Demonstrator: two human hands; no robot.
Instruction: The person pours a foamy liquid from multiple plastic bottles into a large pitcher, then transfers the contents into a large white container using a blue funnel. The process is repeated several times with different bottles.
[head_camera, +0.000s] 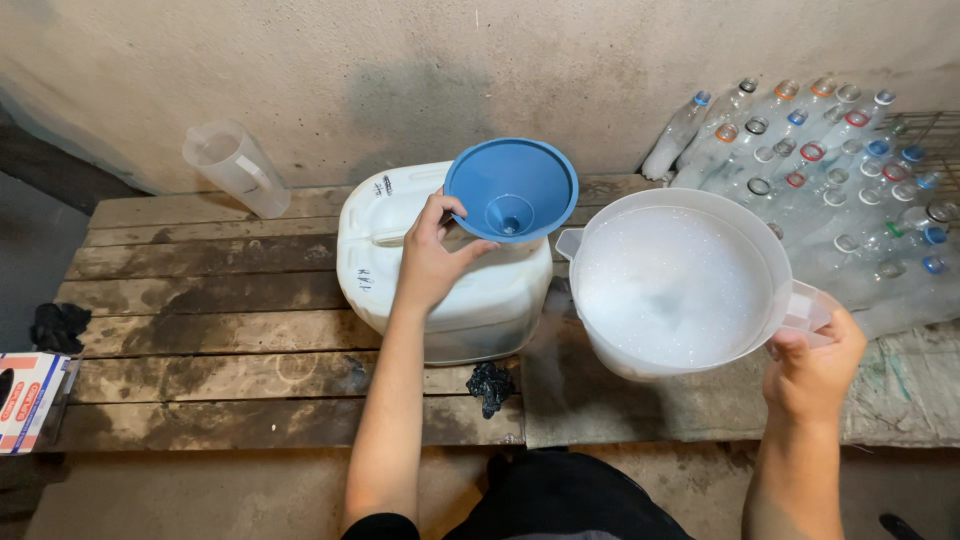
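A wooden pallet (220, 300) serves as the worktop, its boards stained dark in patches, set against a rough plastered wall (400, 70). Near the back edge, about the middle, lies a white plastic canister (470, 300) with a blue funnel (510, 190) standing in its opening. Just to its right, over a grey sheet at the pallet's right end, is a large clear jug (675, 285) filled close to the brim with a foamy whitish liquid, its spout turned toward the canister. Past the right edge a heap of empty clear bottles (830, 170) leans against the wall, and a smaller empty jug (235, 168) stands at the back left corner. A small box (30, 400) sits off the left front corner, a black rag (58, 326) lies by the left edge, and another dark scrap (490, 385) rests at the front edge below the canister. The left hand (430, 260) is closed on the funnel's rim, thumb and fingers pinching it. The right hand (815, 365) is clamped around the jug's handle. The risks look plain: the jug is so full that a quick tilt could slop liquid over the rim or beside the funnel, foam could back up in the narrow neck and overflow, and the funnel could tip if the pinch loosens.
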